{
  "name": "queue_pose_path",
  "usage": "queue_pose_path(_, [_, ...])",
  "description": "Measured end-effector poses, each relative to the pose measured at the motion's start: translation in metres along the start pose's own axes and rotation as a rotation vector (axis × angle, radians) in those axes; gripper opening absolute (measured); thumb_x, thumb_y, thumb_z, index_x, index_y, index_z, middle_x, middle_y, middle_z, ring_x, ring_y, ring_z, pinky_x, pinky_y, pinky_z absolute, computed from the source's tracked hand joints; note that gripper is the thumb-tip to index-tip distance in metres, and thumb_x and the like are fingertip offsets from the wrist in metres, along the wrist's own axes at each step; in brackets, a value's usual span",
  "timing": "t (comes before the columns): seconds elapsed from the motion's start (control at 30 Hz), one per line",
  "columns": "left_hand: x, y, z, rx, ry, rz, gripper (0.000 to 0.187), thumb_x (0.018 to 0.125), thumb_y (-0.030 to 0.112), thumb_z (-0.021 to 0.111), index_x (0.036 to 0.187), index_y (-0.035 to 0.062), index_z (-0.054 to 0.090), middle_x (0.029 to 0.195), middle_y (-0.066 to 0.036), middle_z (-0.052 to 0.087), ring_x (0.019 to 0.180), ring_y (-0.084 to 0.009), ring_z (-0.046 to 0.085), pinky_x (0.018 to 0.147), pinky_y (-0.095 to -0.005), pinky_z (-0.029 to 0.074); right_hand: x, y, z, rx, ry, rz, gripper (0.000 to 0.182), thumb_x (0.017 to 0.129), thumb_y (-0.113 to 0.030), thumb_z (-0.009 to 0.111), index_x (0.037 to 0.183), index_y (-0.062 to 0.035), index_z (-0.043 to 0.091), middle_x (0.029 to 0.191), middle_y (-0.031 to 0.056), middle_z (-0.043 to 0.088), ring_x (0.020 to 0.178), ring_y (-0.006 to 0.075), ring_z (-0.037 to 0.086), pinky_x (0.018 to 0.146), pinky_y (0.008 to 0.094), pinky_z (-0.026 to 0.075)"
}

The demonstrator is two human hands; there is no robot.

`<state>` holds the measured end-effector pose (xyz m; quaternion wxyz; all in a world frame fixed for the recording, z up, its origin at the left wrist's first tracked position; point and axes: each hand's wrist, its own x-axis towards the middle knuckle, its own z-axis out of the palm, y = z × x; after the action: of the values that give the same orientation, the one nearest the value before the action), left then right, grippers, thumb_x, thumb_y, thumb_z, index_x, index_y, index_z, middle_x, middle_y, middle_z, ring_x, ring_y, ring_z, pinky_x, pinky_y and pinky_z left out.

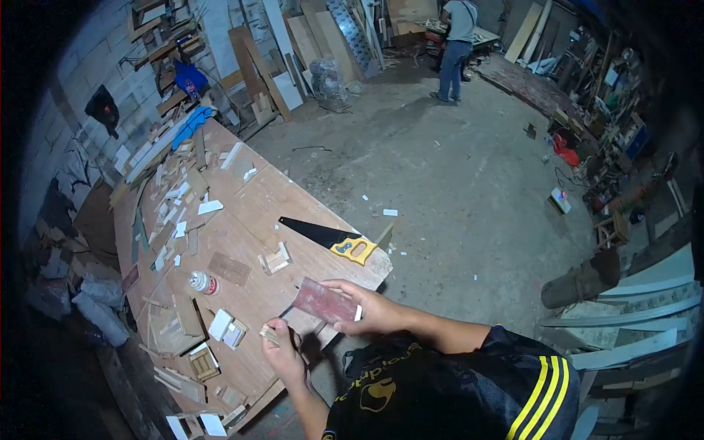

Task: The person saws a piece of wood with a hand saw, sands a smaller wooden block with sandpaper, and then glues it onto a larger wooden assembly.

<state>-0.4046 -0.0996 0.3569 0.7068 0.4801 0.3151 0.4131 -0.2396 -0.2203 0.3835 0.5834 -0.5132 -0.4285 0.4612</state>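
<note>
With the thumb and fingers of our right hand (364, 309) closed on a reddish sheet (324, 301), we have it just above the edge of the wooden table (253, 202), while our left hand (284, 353), beside it, pinches a small wooden piece (271, 334). Out beyond the sheet in our grip lies a yellow-handled saw (328, 240), and left of our left hand we have a white-faced block (228, 329), with a bottle (204, 283) farther out.

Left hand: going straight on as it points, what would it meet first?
Beyond the small wooden piece it holds, the left hand would probably meet the flat brown piece on the table, though it looks raised and might pass over.
</note>
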Motion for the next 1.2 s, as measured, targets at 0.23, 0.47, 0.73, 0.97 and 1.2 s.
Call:
queue_pose_path(0.23, [-0.005,0.005,0.022,0.102,-0.311,-0.018,0.034,0.099,0.031,0.05,0.115,0.0011,0.047,0.077,0.002,0.047,0.057,-0.0042,0.04,0.049,-0.0194,0.03,-0.005,-0.022,-0.011,-0.213,0.166,-0.181,0.077,0.081,-0.017,0.073,0.144,-0.0016,0.031,0.139,0.0144,0.045,0.126,0.0189,0.044,0.107,0.0334,0.032])
queue_pose_path(0.47, [-0.006,0.003,0.025,0.066,-0.44,-0.096,0.053,0.099,0.05,0.036,0.116,0.0001,0.046,0.079,0.001,0.045,0.059,-0.0056,0.039,0.05,-0.0191,0.031,-0.005,-0.029,-0.014,-0.138,0.11,-0.228,0.083,0.079,-0.018,0.075,0.146,-0.0022,0.029,0.148,0.0149,0.036,0.134,0.0212,0.037,0.11,0.0339,0.029])
queue_pose_path(0.73, [-0.01,-0.007,0.01,0.072,-0.298,0.012,0.061,0.075,0.039,0.08,0.113,-0.0002,0.053,0.105,-0.006,0.062,0.093,-0.0152,0.06,0.081,-0.0298,0.048,-0.007,-0.026,-0.001,-0.033,-0.076,-0.085,0.086,0.078,-0.016,0.076,0.148,-0.0083,0.026,0.141,0.0129,0.044,0.126,0.0188,0.044,0.107,0.033,0.033])
queue_pose_path(0.97, [-0.016,-0.003,-0.001,-0.056,-0.276,-0.038,0.066,0.066,0.038,0.087,0.111,0.0012,0.055,0.095,-0.004,0.063,0.082,-0.0133,0.06,0.07,-0.0271,0.048,-0.005,-0.022,0.001,0.447,-0.36,0.226,0.084,0.084,-0.017,0.071,0.149,-0.0096,0.02,0.125,0.0128,0.053,0.107,0.019,0.057,0.087,0.0325,0.051])
queue_pose_path(1.2, [-0.018,-0.012,-0.022,-0.028,-0.329,-0.1,0.072,0.065,0.043,0.086,0.114,0.001,0.054,0.101,-0.005,0.062,0.089,-0.0167,0.062,0.077,-0.0312,0.05,-0.005,-0.007,0.014,0.494,-0.295,0.061,0.078,0.088,-0.027,0.067,0.146,-0.0098,0.018,0.113,0.0122,0.057,0.085,0.0189,0.063,0.069,0.0286,0.052])
